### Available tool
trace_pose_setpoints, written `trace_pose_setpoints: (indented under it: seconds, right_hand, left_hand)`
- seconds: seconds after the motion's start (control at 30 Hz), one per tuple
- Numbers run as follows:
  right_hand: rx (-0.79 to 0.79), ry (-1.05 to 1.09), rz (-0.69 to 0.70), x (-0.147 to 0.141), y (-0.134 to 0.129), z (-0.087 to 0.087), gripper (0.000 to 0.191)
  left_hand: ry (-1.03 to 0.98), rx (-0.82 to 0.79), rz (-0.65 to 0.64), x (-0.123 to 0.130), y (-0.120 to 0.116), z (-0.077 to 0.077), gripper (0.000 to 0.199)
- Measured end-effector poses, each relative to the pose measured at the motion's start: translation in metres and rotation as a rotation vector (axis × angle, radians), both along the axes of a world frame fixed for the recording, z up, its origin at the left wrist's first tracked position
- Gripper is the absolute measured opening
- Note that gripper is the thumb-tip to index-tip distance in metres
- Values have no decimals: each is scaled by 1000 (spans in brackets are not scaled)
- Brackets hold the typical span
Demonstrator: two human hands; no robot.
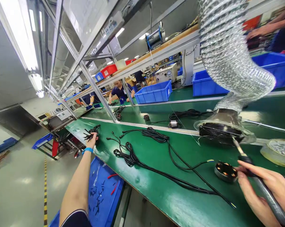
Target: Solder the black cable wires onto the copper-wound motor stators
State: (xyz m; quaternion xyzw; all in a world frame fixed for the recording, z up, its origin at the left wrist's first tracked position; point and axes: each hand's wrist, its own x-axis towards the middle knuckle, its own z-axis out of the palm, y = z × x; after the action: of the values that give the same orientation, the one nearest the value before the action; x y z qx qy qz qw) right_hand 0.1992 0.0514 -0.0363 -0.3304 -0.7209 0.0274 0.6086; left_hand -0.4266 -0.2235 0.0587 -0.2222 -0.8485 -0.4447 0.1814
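My left hand (92,141), a blue band on its wrist, reaches to the far left of the green bench and is closed on a bundle of black cables (95,129). My right hand (265,186) grips a soldering iron (259,183), its tip pointing up toward the fume extractor's mouth. Beside the fingertips of that hand sits a round black motor part with copper-coloured spots (226,171); whether they touch it is unclear. Two coiled black cables (130,156) (154,134) lie between my hands, their stripped ends near the motor part.
A flexible silver duct (229,47) ends in an extractor hood (223,126) above the bench's right side. A round dish (279,151) stands at far right. Blue bins (154,93) line the back. Below the bench edge is a blue tray (104,189) with scraps. Other people work farther off.
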Motion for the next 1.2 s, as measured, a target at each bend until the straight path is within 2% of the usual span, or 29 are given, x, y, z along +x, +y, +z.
trace_pose_setpoints:
  seconds: [0.07, 0.13, 0.23, 0.3, 0.37, 0.4, 0.47, 0.5, 0.57, 0.6, 0.67, 0.7, 0.77, 0.83, 0.9, 0.97, 1.07, 1.13, 1.2]
  right_hand:
    - [-20, -14, 38, -2, -10, 5, 32]
    - [-43, -22, 67, -4, -20, 11, 29]
    - [-74, -22, 99, -5, -28, 18, 25]
    - [-95, -13, 123, 0, -30, 20, 27]
    - [-101, 9, 106, 8, -31, 24, 31]
    - [-96, 15, 101, 13, -33, 28, 33]
    - [-75, 17, 97, 22, -37, 38, 36]
    - [-60, 12, 98, 27, -39, 44, 37]
    - [-27, -18, 90, 36, -43, 53, 38]
    - [-8, -45, 79, 40, -45, 57, 38]
    - [27, -110, 47, 48, -46, 60, 37]
    - [44, -138, 30, 51, -46, 60, 36]
    - [66, -162, 5, 57, -46, 57, 35]
    - [68, -162, -3, 64, -46, 51, 35]
    - [62, -175, -12, 71, -49, 45, 37]
    - [67, -216, -52, 82, -53, 40, 37]
    - [104, -289, -151, 106, -62, 36, 38]
    - [112, -315, -213, 126, -67, 34, 37]
    - [85, -330, -268, 145, -70, 32, 35]
  left_hand:
    - [24, -158, -65, 11, -19, -11, 16]
    - [41, -311, -162, 26, -23, -31, 13]
    - [27, -517, -325, 46, -12, -62, 31]
    - [15, -619, -404, 47, -2, -74, 34]
    - [8, -736, -453, 38, 5, -74, 35]
    - [27, -898, -439, 32, 9, -70, 37]
    - [121, -1124, -386, 27, 18, -58, 40]
    - [193, -1145, -365, 31, 25, -50, 38]
    - [340, -976, -391, 59, 47, -33, 34]
    - [384, -855, -474, 83, 61, -25, 32]
    - [419, -610, -676, 148, 95, -13, 31]
    - [407, -536, -786, 185, 114, -10, 31]
    - [373, -461, -1011, 259, 153, -9, 31]
    - [324, -480, -1194, 321, 195, -16, 31]
    - [253, -474, -1267, 367, 238, -30, 30]
    - [107, -409, -1220, 397, 278, -46, 26]
    - [-52, -351, -1165, 421, 322, -66, 16]
    - [-93, -339, -1167, 427, 336, -72, 12]
    - [-152, -324, -1170, 426, 337, -73, 21]
